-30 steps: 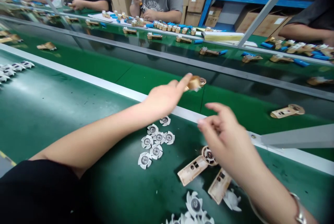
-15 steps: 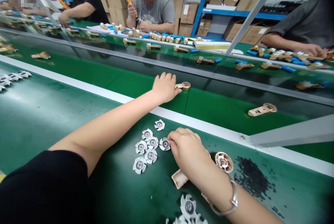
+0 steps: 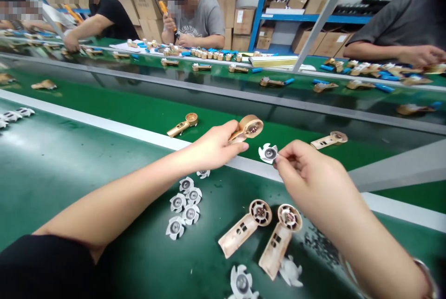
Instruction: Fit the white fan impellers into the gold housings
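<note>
Here, the left hand [image 3: 221, 145] has its grip clamped on the handle of a gold-coloured shell [image 3: 251, 126] near the white far edge [image 3: 104, 124] of the counter [image 3: 87, 164], although how its fingers pass around the back I cannot tell well. The right hand [image 3: 310, 169] pinches a white fan wheel [image 3: 269, 153] between thumb and fingers, just beside the round head of this shell but not touching it. On the counter, nearer than that edge, lie loose fan wheels [image 3: 191, 214] and, to their right, two similar shells [image 3: 232, 239].
</note>
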`<state>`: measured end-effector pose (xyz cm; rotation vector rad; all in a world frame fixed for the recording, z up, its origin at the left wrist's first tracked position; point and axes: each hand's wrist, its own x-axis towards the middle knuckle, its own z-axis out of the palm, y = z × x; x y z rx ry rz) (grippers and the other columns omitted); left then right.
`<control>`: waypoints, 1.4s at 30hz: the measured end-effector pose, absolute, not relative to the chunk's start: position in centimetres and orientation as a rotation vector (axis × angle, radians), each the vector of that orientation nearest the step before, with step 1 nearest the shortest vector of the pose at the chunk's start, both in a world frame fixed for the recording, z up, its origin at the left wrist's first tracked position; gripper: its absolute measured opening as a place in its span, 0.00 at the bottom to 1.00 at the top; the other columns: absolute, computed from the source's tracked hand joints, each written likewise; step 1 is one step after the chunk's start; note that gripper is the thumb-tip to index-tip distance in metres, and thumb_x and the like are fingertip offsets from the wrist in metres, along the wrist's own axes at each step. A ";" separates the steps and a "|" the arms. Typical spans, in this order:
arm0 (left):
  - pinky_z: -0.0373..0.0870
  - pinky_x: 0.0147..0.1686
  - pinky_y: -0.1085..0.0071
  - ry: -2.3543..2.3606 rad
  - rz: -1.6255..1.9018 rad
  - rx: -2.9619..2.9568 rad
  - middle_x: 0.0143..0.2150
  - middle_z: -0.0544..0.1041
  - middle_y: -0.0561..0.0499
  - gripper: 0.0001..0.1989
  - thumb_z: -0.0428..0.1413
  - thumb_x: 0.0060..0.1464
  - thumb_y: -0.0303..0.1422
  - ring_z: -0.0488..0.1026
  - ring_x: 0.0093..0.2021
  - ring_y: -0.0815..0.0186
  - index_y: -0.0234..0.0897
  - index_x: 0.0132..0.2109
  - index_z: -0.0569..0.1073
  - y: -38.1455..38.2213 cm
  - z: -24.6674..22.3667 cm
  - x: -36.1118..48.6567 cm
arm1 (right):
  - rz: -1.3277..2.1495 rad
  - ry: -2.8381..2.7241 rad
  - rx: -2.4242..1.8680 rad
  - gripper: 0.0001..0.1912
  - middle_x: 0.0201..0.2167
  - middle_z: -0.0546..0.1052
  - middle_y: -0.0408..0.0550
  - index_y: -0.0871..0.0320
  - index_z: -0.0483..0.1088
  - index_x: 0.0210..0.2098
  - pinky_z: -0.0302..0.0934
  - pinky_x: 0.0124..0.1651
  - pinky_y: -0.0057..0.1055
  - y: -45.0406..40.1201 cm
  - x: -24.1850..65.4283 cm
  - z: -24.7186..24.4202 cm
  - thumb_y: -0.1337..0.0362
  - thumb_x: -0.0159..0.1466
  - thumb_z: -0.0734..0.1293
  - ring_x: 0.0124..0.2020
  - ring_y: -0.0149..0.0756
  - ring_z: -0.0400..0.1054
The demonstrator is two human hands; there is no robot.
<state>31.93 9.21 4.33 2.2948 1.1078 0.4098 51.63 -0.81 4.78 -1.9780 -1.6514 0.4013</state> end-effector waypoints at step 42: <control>0.68 0.26 0.66 0.957 0.123 2.709 0.42 0.81 0.45 0.21 0.45 0.68 0.32 0.81 0.36 0.53 0.35 0.65 0.53 6.3 3.0 31.8 | 1.070 -0.989 -1.500 0.20 0.20 0.75 0.36 0.52 0.57 0.38 0.62 0.24 0.23 0.4 50.5 3.6 0.64 0.50 0.70 0.19 0.30 0.67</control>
